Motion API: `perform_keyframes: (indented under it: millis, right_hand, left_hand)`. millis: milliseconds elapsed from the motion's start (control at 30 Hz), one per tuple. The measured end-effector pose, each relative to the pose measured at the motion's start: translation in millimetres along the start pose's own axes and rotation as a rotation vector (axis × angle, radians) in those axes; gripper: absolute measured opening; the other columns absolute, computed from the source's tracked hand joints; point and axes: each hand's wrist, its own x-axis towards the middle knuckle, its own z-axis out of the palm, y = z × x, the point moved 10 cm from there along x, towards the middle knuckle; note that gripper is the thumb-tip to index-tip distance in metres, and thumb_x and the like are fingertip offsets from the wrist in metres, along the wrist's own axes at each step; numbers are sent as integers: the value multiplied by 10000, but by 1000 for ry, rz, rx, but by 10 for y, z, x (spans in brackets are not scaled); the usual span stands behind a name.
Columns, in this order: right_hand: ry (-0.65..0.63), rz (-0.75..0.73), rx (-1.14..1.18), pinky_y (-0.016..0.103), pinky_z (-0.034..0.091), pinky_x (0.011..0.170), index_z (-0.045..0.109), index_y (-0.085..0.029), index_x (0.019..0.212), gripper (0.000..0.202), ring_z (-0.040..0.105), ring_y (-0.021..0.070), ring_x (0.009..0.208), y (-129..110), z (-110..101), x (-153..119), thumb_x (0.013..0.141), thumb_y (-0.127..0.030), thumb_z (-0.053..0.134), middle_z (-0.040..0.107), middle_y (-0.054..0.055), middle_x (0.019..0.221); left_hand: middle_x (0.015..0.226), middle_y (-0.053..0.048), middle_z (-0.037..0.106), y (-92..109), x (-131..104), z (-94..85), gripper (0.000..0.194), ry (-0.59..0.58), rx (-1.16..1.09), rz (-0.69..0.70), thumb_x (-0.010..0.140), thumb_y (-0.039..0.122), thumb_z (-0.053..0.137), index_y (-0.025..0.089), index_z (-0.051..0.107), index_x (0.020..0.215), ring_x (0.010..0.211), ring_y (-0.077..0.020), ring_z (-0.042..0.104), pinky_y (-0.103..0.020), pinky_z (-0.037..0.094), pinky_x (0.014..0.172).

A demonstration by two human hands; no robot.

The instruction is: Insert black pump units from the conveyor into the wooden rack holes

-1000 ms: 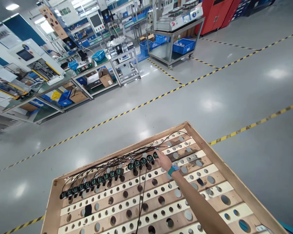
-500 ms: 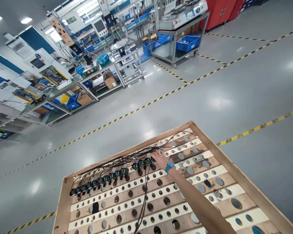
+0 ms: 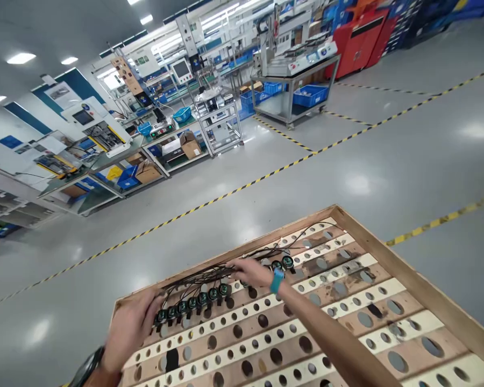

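My left hand (image 3: 133,325) is over the left end of the wooden tray. Its fingers are stretched out beside the black cables (image 3: 193,278), with the thumb a little apart. Further right, my right hand (image 3: 252,272) reaches over the same cables with fingers extended, touching or just above them. Both look open, with nothing plainly gripped. Small round black parts with green circuit faces (image 3: 203,299) sit in a row below the cables. More of these round parts (image 3: 287,262) show right of my right wrist. My left hand hides the row's left end.
The wooden tray (image 3: 411,271) has slats with many round holes and a raised rim. Beyond its far edge is grey floor with yellow-black tape (image 3: 246,185). Workbenches (image 3: 145,156), a metal cart (image 3: 294,88) and a red cabinet (image 3: 357,51) stand further back.
My left hand has come into view at the left. My right hand has shifted left along the cables, from the right end of the row. The loose cables hanging across the slats are gone from there.
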Motion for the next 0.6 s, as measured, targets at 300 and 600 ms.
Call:
perform_keyframes:
  millis: [300, 600]
  right_hand:
    - [304, 189, -360, 543, 394, 1185, 663, -119, 1311, 445, 534, 350, 1335, 690, -123, 490, 868, -133, 617, 635, 231, 1343]
    - [847, 563, 103, 698, 550, 997, 777, -412, 891, 329, 706, 407, 1117, 1066, 1549, -2921, 872, -552, 478, 731, 186, 1030]
  left_hand:
    - [1201, -186, 744, -1490, 374, 1866, 455, -273, 180, -237, 928, 153, 411, 141, 702, 1278, 1154, -307, 698, -455, 530, 1037]
    - [1298, -165, 737, -584, -641, 2740, 413, -139, -6, -89, 908, 313, 466, 209, 780, 1155, 1312, -422, 632, -562, 549, 1058]
